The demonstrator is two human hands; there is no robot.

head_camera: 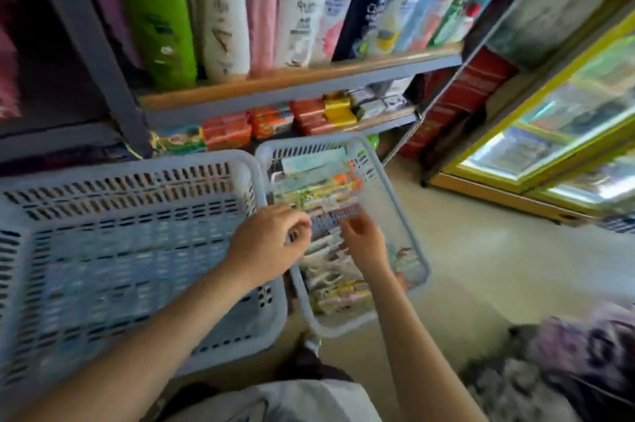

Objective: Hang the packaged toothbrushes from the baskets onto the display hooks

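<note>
Packaged toothbrushes [330, 201] piled in small basket [395, 188], right of big basket [137, 243]. Left hand [271, 243] & right hand [364, 243] over pile, fingers curled; grip unclear, too blurred. Take one pack, hang-hole end up.

A wooden shelf [302, 78] is seen on a grey rack. Tall bottles are lined up on the shelf: a green bottle [156, 16], white bottles [223, 12] and blue-capped bottles [338, 5]. Under the shelf, red and orange boxes [226, 133] and a yellow box [338, 114] are stacked. To the right of the shelf, a yellow-framed glass case [549, 133] is seen, blurred.
</note>
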